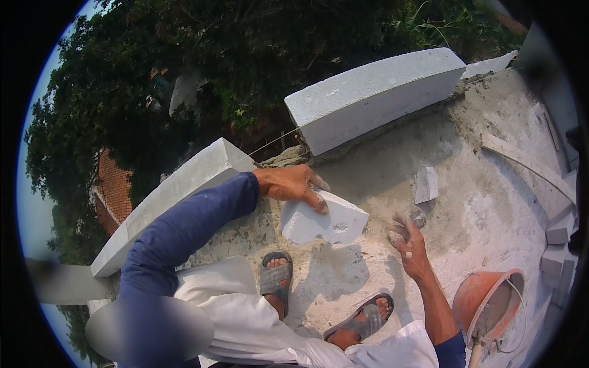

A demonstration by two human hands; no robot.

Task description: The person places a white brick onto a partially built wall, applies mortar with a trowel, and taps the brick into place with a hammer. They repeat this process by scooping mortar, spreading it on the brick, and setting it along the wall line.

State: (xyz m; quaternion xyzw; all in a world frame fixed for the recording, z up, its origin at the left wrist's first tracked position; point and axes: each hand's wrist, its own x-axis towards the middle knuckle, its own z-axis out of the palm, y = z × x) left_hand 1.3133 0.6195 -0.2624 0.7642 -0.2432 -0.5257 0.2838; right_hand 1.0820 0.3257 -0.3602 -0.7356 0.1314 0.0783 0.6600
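Small white block here, navy sleeve, white trousers, dark grey sandals, and there's orange on the bucket, deep green on the trees!

Beyond my left hand, dark leafy trees fill the far side, with a pale shape, too dim to make out, among them. Well to that hand's left I see an orange tiled roof and blue-grey sky. To the right of my right hand, past rough concrete floor, is a long pale strip.
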